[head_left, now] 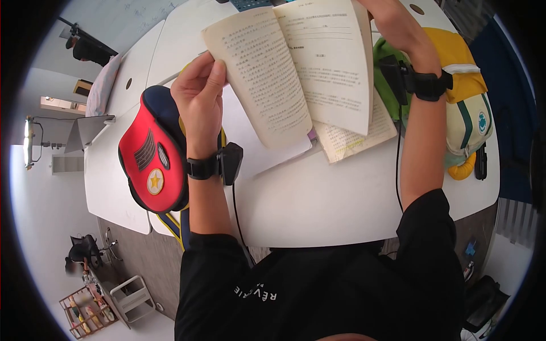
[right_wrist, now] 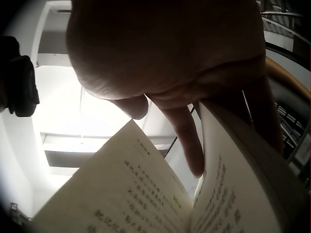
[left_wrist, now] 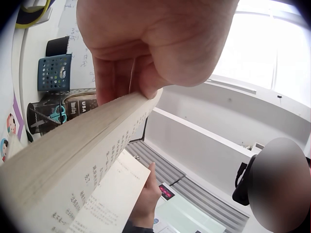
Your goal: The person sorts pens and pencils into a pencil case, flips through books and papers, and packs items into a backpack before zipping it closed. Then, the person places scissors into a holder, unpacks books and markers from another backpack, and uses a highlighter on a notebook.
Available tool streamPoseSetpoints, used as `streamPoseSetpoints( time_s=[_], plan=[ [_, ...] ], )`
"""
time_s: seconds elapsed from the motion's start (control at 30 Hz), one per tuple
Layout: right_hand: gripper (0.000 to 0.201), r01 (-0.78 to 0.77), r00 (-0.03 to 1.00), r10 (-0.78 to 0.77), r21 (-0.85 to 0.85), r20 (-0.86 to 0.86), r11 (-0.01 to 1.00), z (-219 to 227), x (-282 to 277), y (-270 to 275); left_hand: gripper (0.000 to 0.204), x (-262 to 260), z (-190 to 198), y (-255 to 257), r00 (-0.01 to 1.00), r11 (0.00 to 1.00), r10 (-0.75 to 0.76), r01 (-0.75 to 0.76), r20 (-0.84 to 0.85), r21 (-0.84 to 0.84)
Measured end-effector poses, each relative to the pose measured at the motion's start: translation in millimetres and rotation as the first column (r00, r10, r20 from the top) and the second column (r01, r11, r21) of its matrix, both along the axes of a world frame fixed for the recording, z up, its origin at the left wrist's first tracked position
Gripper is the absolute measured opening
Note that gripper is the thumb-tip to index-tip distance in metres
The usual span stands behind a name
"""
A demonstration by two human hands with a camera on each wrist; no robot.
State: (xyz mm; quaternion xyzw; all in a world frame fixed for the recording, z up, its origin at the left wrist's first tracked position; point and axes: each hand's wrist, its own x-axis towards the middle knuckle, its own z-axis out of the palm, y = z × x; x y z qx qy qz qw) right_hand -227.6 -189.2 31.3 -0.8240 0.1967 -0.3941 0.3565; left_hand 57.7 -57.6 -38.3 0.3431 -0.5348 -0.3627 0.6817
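An open book [head_left: 261, 74] with printed pages is held up over the table. My left hand [head_left: 199, 96] pinches its left outer edge, the thumb on the printed side. In the left wrist view, that hand [left_wrist: 155, 43] grips a thick block of pages from above. My right hand [head_left: 401, 25] is at the upper right edge of the right-hand pages. Seen from the right wrist, one finger [right_wrist: 187, 141] of it lies between the pages, with others behind the book. Below the raised pages show more printed pages [head_left: 352, 149] with yellow highlighting.
White sheets [head_left: 250, 142] lie on the white table [head_left: 318, 204] under the book. A red and navy bag [head_left: 153, 153] stands left; a yellow, green and cream bag [head_left: 463, 96] stands right. The left wrist view has a blue basket [left_wrist: 53, 73] and a black mesh holder [left_wrist: 41, 116].
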Motion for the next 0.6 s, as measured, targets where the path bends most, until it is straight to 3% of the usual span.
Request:
streamPoseSetpoints(
  time_s=[0.17, 0.23, 0.33, 0.43, 0.6],
  plan=[
    [0.048, -0.024, 1.0, 0.023, 0.045, 0.019, 0.999, 4, -6, 1, 0.025, -4, 2, -2, 0.999, 0.998, 0.045, -0.045, 0.008, 0.033],
    [0.033, 0.167, 0.953, -0.18, -0.074, -0.243, 0.983, 11, -5, 8, 0.025, -5, 3, -2, 0.999, 0.999, 0.046, -0.046, 0.008, 0.029],
    [0.023, 0.215, 0.939, -0.257, -0.193, -0.228, 0.957, 6, -2, 6, 0.026, 0, -1, -4, 0.999, 0.999, 0.047, -0.047, 0.011, 0.026],
    [0.023, 0.196, 0.942, -0.22, -0.116, -0.253, 0.974, 10, -2, 9, 0.026, -2, -1, -1, 0.999, 0.999, 0.042, -0.043, 0.016, 0.027],
    [0.025, 0.132, 0.96, -0.16, -0.132, -0.229, 0.982, 8, -5, 4, 0.026, -5, 2, -2, 0.999, 0.998, 0.048, -0.048, 0.016, 0.032]
  ],
)
